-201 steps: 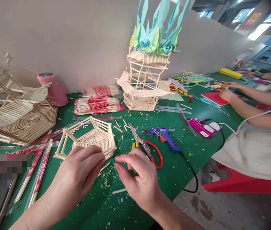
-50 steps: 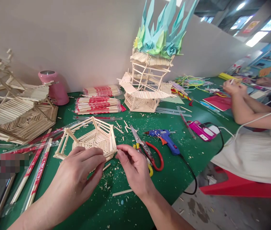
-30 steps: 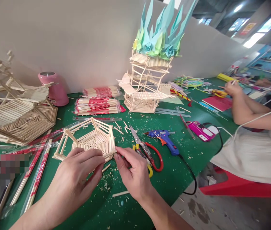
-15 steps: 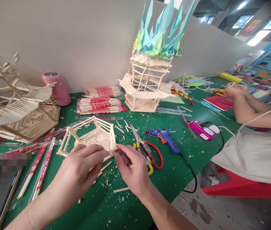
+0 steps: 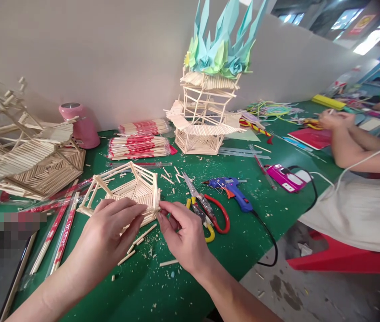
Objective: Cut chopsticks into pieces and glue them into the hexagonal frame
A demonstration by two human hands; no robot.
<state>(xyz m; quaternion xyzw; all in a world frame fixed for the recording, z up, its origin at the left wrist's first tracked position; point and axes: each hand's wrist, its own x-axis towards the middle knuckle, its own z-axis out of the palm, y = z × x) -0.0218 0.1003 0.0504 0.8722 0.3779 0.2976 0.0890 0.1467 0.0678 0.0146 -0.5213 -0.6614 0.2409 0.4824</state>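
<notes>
A low, many-sided frame of wooden sticks [image 5: 136, 190] with a slatted floor sits on the green table in front of me. My left hand [image 5: 112, 230] is closed in a pinch on a wooden stick along the frame's near side, partly covering it. The fingertips of my right hand [image 5: 181, 232] close on the same stick at the near right corner post. Most of that stick is hidden by my fingers. Right of my hands lie scissors [image 5: 221, 217] with red handles, yellow-handled pliers [image 5: 210, 232] and a blue glue gun [image 5: 232, 190].
Loose cut sticks [image 5: 143, 237] and crumbs litter the green table [image 5: 176, 304]. Behind are packed stick bundles [image 5: 139, 146], a pink bottle [image 5: 85, 127] and a stick tower [image 5: 206, 134] topped with folded paper. Another stick model [image 5: 42, 161] stands left. A person's arm [image 5: 354, 143] rests at right.
The view has shifted slightly. Both hands stay at the frame's near right corner, with the frame a little further left in the picture.
</notes>
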